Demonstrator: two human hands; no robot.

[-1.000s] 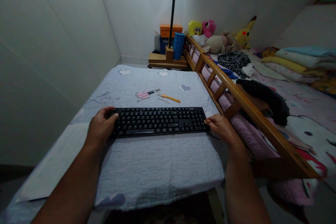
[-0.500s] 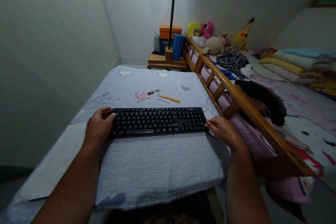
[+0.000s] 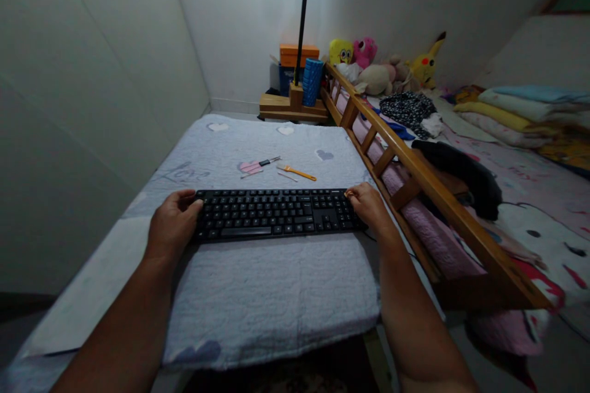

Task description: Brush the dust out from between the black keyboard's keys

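A black keyboard (image 3: 267,215) lies flat across the cloth-covered table. My left hand (image 3: 173,221) is closed on its left end, the thumb on the edge near the top corner. At the keyboard's upper right corner, my right hand (image 3: 366,204) pinches a small tan piece (image 3: 349,194) against the keys; its kind is too small to make out. Beyond the keyboard lie a small brush with an orange handle (image 3: 300,173), a thin pink-and-black tool (image 3: 263,163) and two thin white sticks like cotton swabs, one being the left stick (image 3: 251,174).
A wooden bed rail (image 3: 401,147) runs along the table's right side. Behind it a bed holds plush toys (image 3: 375,78), clothes and folded bedding (image 3: 530,107). At the back stand a black pole (image 3: 302,18) on a wooden base, a blue roller (image 3: 312,81) and an orange box (image 3: 299,55).
My right hand has moved up and left along the keyboard's right end, from the lower right edge to the upper corner, with the tan piece. My left hand and the keyboard stay put.
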